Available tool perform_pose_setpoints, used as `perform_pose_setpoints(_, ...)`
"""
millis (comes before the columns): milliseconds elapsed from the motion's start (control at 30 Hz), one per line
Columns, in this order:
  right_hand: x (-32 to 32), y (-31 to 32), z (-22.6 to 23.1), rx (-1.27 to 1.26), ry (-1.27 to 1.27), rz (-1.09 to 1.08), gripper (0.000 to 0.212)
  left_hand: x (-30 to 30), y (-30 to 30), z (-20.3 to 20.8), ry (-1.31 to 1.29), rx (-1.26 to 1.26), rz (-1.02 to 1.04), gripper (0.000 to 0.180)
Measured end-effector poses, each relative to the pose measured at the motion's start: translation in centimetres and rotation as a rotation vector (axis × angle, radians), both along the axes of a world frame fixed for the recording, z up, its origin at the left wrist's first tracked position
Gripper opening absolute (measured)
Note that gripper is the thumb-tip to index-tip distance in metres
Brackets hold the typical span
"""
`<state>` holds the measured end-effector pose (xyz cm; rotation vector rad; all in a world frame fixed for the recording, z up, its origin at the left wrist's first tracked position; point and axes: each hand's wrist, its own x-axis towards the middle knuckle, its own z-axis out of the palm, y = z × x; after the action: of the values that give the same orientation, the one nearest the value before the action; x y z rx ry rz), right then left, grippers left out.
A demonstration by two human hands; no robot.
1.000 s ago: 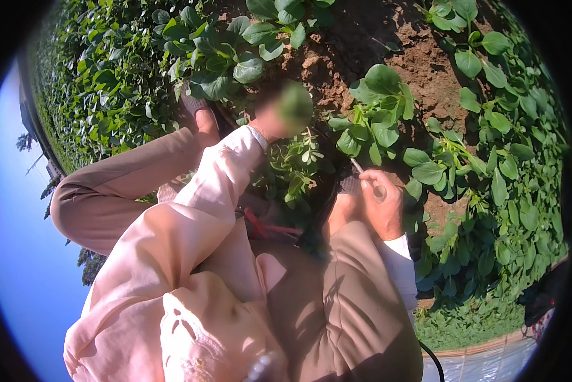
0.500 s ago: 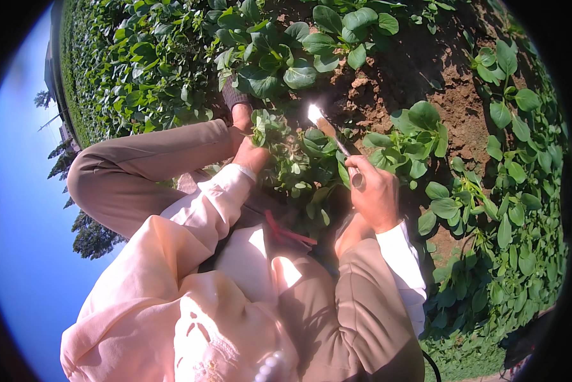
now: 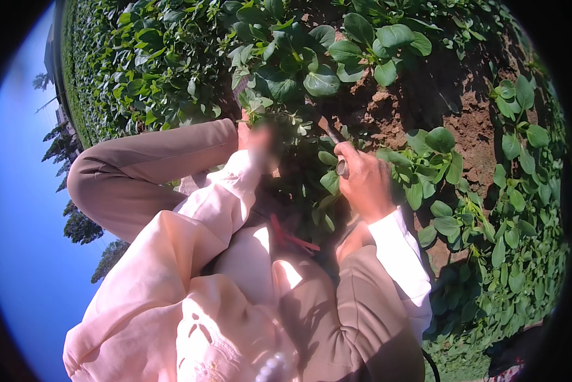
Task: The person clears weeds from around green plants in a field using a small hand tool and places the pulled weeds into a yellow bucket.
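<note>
Right hand (image 3: 367,181) curls round the tool (image 3: 327,129), likely to steady it; left hand (image 3: 259,139), left of the tool, I can't tell.

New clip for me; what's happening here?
A person is crouched among leafy green plants, both bare hands low in front. The right hand grips a slim hand tool, its far end angled down among the leaves beside bare brown soil. The left hand is at some small greens; it is blurred, so its grip is unclear. A red strip shows between the legs.
</note>
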<state>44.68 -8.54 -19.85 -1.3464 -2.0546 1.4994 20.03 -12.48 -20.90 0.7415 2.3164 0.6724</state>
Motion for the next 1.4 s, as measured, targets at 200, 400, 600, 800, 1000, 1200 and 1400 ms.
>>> perform_pose_setpoints(200, -2.8, 0.9, -0.7, 0.044, 0.032, -0.014, 0.027, -5.1, 2.2, -4.6, -0.065, -0.013, -0.476, 0.018)
perform_pose_setpoints(400, -2.7, 2.7, -0.4, -0.036, 0.132, -0.110, 0.029, -8.3, 6.9, 0.2, -0.301, -0.071, -0.038, 0.031)
perform_pose_setpoints(600, -4.7, 5.0, -1.4, -0.100, 0.184, -0.239, 0.010, -10.3, 3.6, -0.1, -0.162, -0.292, -0.083, 0.029)
perform_pose_setpoints(800, -2.9, 3.8, 0.1, -0.059, 0.106, -0.125, 0.023, -6.6, 2.5, 1.0, -0.049, -0.400, -0.091, 0.023)
perform_pose_setpoints(1000, -3.2, 1.7, 0.0, 0.053, -0.072, 0.058, 0.028, -3.7, 4.5, -3.4, 0.301, -0.633, -0.308, 0.040)
perform_pose_setpoints(1200, -4.0, 1.7, 2.0, 0.096, -0.147, 0.133, 0.032, -9.2, 1.0, -11.4, 0.035, -0.344, -0.304, 0.053)
perform_pose_setpoints(1400, -7.1, 2.6, -1.4, 0.061, -0.097, 0.073, 0.029, -2.3, 7.8, -1.9, 0.287, -0.899, -0.498, 0.048)
